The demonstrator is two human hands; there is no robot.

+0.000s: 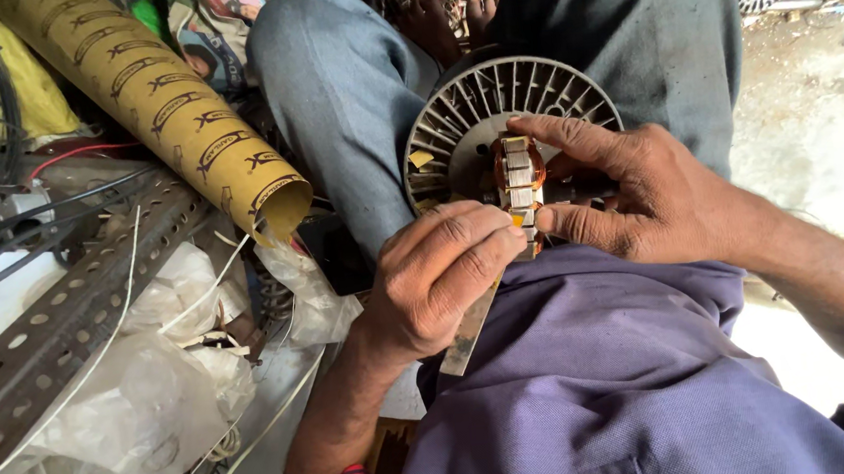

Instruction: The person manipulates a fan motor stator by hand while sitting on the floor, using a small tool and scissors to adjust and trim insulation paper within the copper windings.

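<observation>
The person is sitting low, grey trousers [350,82] drawn up, purple shirt [593,374] filling the near centre. The knees are bracketing the work, probably so the lap is acting as a rest.

The finned metal fan housing [453,124], round and ribbed, is standing on edge between the legs, centre of view, likely propped there so its face is turned toward the person.

A yellow-brown cardboard tube [171,106] is lying diagonally at far left, its open end pointing toward the knee. Below it a perforated steel angle [58,326] is running near-left, with crumpled clear plastic bags [155,408] and loose wires beside it.

The right hand [660,198] is clamping the stator core [520,191], index finger over the top and thumb under the lower end; that looks like it is steadying the core against the housing. The core is sitting dead centre, in front of the housing, copper windings showing at its sides.

The left hand [445,275] is pinching a flat metal strip [471,325], its upper end hidden under the fingers at the core's lower edge, its free end angling down over the shirt.

The floor at far right is looking like dusty concrete in bright sun; a cluttered repair spot.
</observation>
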